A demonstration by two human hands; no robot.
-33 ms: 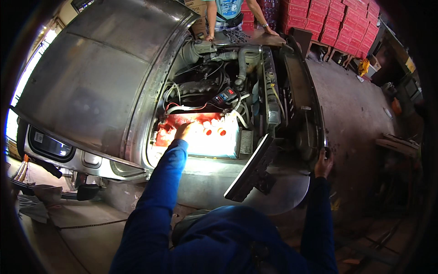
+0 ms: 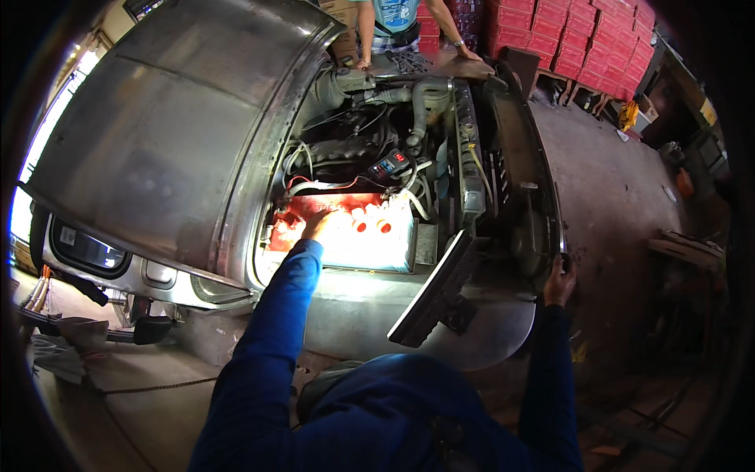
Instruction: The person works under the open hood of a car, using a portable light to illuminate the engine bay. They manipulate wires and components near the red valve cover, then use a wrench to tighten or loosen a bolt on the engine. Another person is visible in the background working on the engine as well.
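A large battery (image 2: 370, 250) with a red and white top sits in the vehicle's engine bay, lit so brightly that its near part is washed out. Round openings show in its top. My left hand (image 2: 318, 228) reaches onto the battery top, and glare hides its fingertips. At the right, my right hand (image 2: 559, 285) curls over the vehicle's front edge (image 2: 563, 240). A flat panel lamp (image 2: 432, 293) stands tilted on the fender (image 2: 354, 303), its bright face toward the battery. Beyond the battery lies a small handheld meter (image 2: 389, 164) with a red-lit display.
The raised hood (image 2: 157, 134) fills the left. Hoses (image 2: 418, 110) and cables cross the engine bay. Across it, another person (image 2: 393, 20) leans both hands on the far fender beside some tools (image 2: 409, 61). Red boxes (image 2: 566, 47) are stacked at the back right.
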